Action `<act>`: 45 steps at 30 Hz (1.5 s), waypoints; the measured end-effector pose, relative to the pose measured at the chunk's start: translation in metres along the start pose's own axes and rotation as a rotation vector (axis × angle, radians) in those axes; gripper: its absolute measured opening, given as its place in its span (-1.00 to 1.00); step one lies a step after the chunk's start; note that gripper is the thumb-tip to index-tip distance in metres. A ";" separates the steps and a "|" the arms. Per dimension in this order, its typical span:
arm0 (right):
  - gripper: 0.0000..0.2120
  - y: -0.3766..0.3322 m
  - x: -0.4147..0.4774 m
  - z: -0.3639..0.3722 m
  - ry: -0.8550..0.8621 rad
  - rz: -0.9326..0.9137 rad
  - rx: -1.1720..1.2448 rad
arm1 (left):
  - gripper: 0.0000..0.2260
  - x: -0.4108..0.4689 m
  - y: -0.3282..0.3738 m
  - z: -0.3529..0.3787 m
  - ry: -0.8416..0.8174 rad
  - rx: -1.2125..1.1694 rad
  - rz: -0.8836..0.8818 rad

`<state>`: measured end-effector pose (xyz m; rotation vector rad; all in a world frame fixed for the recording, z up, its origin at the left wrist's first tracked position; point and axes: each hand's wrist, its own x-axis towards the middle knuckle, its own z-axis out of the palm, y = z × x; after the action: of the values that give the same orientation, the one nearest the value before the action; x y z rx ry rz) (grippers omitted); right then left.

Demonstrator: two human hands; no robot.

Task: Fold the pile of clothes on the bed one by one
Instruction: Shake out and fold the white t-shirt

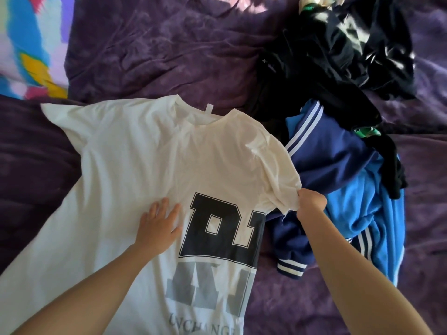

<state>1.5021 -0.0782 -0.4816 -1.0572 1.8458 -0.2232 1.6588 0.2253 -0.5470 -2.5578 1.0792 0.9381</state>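
Head view: the white T-shirt lies spread print-side up on the purple bed cover. Its collar points to the far edge of the bed and its hem runs out of the picture toward the near edge.

Your left hand lies flat on the chest of the shirt, just left of the dark block print. Its grip is spread, with straight fingers pressing the cloth down.

Your right hand has its grip pinched on the end of the shirt's right sleeve. It holds the sleeve bunched at the shirt's right side, over the edge of the pile.

The pile sits on the right half of the bed, touching the shirt:
- a navy garment with white stripes is nearest the shirt
- a bright blue striped garment is toward the right edge
- a heap of black clothes reaches toward the far right corner

A multicoloured cloth lies at the far left corner.

You look to be early in the task. The shirt is laid out, but I cannot make out a finished fold. The print stops at the shirt's right edge, and I cannot tell whether that side is tucked under.

The step in hand seems to be the first fold, bringing the right sleeve inward while the left hand anchors the body. No folded stack shows anywhere on the bed. So this shirt and every piece in the pile are left to fold.
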 end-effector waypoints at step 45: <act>-0.59 0.012 -0.100 0.078 -0.312 -1.106 -0.972 | -0.39 0.005 -0.021 -0.019 -0.303 -0.085 0.147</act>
<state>1.5742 0.0246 -0.4641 -2.5481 0.8480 0.2415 1.6854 0.2299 -0.5362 -2.3208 1.1673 1.3836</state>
